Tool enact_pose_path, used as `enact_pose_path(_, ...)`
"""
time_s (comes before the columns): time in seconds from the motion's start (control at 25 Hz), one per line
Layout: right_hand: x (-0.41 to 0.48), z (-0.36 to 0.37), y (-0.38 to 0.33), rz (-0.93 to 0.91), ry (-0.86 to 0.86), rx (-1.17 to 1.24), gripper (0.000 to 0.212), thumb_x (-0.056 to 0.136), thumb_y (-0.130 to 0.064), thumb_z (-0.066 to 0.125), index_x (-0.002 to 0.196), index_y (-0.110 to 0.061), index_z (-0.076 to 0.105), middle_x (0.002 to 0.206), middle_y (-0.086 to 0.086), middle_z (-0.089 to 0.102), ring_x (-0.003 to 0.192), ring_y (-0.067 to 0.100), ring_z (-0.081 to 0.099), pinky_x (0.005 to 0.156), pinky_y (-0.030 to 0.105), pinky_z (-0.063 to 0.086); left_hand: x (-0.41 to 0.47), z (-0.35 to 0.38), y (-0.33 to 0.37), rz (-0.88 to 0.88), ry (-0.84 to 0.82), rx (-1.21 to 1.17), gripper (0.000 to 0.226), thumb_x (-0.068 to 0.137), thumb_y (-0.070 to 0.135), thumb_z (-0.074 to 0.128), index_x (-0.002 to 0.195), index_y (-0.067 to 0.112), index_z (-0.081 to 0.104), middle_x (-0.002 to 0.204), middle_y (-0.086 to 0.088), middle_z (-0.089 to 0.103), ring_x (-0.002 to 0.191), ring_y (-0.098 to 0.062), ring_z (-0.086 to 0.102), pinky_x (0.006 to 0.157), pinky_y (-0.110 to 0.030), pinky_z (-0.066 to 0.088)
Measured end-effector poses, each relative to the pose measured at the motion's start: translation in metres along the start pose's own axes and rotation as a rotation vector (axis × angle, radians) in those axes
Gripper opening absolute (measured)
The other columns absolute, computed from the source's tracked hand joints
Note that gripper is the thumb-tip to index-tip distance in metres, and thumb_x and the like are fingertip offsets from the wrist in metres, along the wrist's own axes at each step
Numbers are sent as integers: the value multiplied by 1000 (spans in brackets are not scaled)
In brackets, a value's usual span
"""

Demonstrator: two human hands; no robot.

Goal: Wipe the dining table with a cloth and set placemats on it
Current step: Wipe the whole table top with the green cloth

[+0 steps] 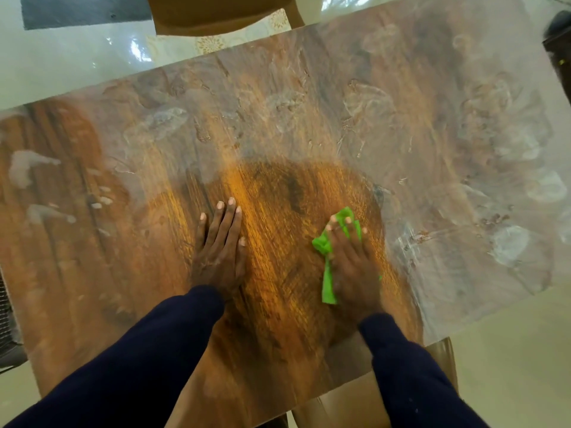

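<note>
Left hand (pixel 221 254): palm down on the counter (pixel 309 118), fingers (pixel 227 220) straight and close together, holding nothing. Right hand (pixel 350 264): also flat, fingers slightly spread, pressing the green cloth (pixel 323 245) onto the counter. The cloth pokes out past my right fingertips and along the thumb side, with the rest under the palm. Right hand is blurred. Whitish smears (pixel 509 248) lie beyond and right of my fingers.
</note>
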State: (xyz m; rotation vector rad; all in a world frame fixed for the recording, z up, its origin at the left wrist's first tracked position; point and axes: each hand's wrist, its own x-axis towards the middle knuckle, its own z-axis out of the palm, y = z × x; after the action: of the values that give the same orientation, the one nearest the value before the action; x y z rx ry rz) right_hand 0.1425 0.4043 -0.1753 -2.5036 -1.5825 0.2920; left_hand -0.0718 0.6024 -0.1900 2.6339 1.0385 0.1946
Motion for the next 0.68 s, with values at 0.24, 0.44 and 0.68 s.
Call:
enact_pose_path(0.24,109,-3,-30,271,124,36,54,112,-21,29,164,-7,27,175,11,15,163,29,4,132,54,6,-1,0,1,9,15,-14,57,111,23,30,165,4,27,175,-12,18,163,-28,12,130,-57,16)
enact_pose_path(0.44,63,15,-89,30,70,81,57,110,-24,37,164,-8,27,174,11,17,163,31,4,131,55,9,-1,0,1,17,12,17,57,112,25,27,165,4,26,175,-12,18,163,-27,12,130,-57,16)
enact_pose_path(0.68,-94,19,-35,-222,-59,41,65,105,-26,47,164,-12,23,173,10,21,162,32,10,126,62,14,-2,-1,2,15,28,-24,56,111,21,33,164,4,27,175,-12,19,163,-27,12,130,-57,15)
